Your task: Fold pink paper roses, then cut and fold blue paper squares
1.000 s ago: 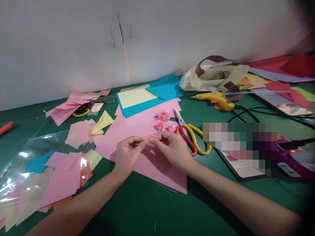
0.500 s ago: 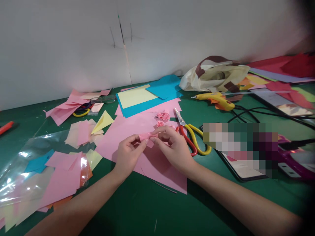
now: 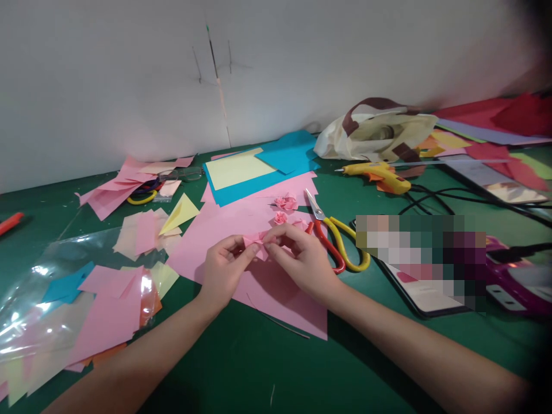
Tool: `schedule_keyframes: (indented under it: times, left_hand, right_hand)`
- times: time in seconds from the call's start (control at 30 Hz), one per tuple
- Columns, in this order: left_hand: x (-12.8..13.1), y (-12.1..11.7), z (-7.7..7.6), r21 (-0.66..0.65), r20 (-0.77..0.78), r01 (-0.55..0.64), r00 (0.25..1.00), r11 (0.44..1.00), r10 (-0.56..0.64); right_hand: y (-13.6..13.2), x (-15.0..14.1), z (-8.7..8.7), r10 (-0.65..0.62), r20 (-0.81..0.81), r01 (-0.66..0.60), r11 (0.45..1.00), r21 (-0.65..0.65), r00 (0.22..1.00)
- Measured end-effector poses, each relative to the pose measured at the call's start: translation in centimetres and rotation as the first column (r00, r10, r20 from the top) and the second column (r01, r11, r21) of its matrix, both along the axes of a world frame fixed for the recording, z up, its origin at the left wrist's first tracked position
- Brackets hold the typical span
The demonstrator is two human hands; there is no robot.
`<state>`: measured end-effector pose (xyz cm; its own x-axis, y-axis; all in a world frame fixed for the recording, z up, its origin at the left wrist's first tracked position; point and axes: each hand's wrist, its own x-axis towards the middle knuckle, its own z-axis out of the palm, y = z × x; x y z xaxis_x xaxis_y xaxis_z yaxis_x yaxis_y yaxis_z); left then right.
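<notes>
Broad green surface (image 3: 207,368), far edge against white wall (image 3: 107,86). Large flat pink paper sheet (image 3: 276,299) on it. Left hand (image 3: 222,270) and right hand (image 3: 306,259) over sheet's middle, about equally near piece. Red-and-yellow-handled metal scissors (image 3: 319,215) across sheet's right edge, beyond right hand. Small folded pink paper piece (image 3: 252,238) directly between fingertips, partly hidden; long axis seems left-to-right. Left fingers pinched nearly closed on left end, right fingers likewise on right.
</notes>
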<state>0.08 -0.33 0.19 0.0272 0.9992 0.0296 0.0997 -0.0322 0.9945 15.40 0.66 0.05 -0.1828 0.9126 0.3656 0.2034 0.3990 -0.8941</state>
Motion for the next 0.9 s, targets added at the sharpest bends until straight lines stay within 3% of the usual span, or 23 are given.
schedule_keyframes:
  times: [0.37, 0.5, 0.67, 0.77, 0.9]
  left_hand:
    - [0.1, 0.1, 0.3, -0.026, 0.098, -0.016, 0.995, 1.0, 0.019]
    - [0.0, 0.1, 0.2, -0.008, 0.093, -0.007, 0.996, 1.0, 0.008]
    - [0.0, -0.1, 0.0, 0.046, 0.012, -0.006, 1.0, 0.999, 0.005]
    - [0.2, -0.4, 0.0, 0.086, -0.012, -0.072, 0.997, 0.994, 0.073]
    - [0.3, -0.9, -0.1, 0.265, -0.09, -0.088, 0.989, 0.96, 0.115]
  right_hand:
    - [-0.1, -0.1, 0.1, 0.0, 0.075, -0.013, 0.986, 0.169, 0.997]
    - [-0.2, 0.0, 0.2, 0.009, 0.07, -0.02, 0.986, 0.165, 0.997]
    - [-0.1, 0.0, -0.4, -0.032, -0.054, 0.036, 0.995, 0.088, 0.998]
    - [0.1, 0.0, -0.7, 0.012, -0.116, -0.007, 0.999, 0.047, 0.993]
    - [-0.1, -0.1, -0.7, 0.05, -0.153, -0.042, 0.998, 0.054, 0.987]
